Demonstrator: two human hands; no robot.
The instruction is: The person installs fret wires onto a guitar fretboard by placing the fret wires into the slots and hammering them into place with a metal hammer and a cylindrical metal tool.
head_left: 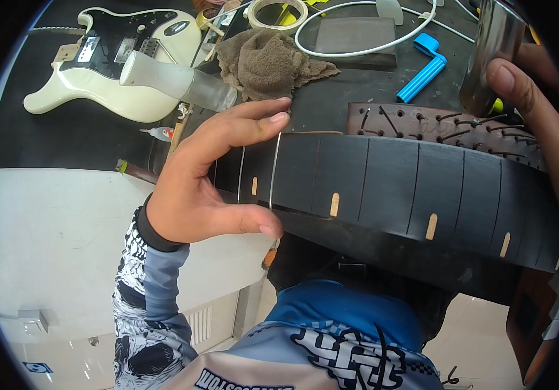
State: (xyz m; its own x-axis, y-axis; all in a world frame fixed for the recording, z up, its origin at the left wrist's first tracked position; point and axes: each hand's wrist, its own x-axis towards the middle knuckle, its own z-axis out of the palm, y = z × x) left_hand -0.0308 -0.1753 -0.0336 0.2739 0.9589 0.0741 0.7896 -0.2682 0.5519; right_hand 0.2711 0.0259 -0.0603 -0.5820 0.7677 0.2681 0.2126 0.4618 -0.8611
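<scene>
A black guitar fretboard with thin slots and pale inlay marks runs across the view. My left hand straddles it, thumb at the near edge and fingers at the far edge. Between them a bright fret wire lies across the board, gripped by its ends. Another fret wire sits further left, partly behind the hand. At the upper right, my right hand is closed round a shiny metal cylinder, held above the bench; its full shape is cut off. Beneath it, a brown drilled block holds several cut wires.
A white guitar body lies at the upper left. Nearby are a frosted bottle, a brown cloth and a tape roll. A blue string winder, a grey block and a white cable lie behind the fretboard.
</scene>
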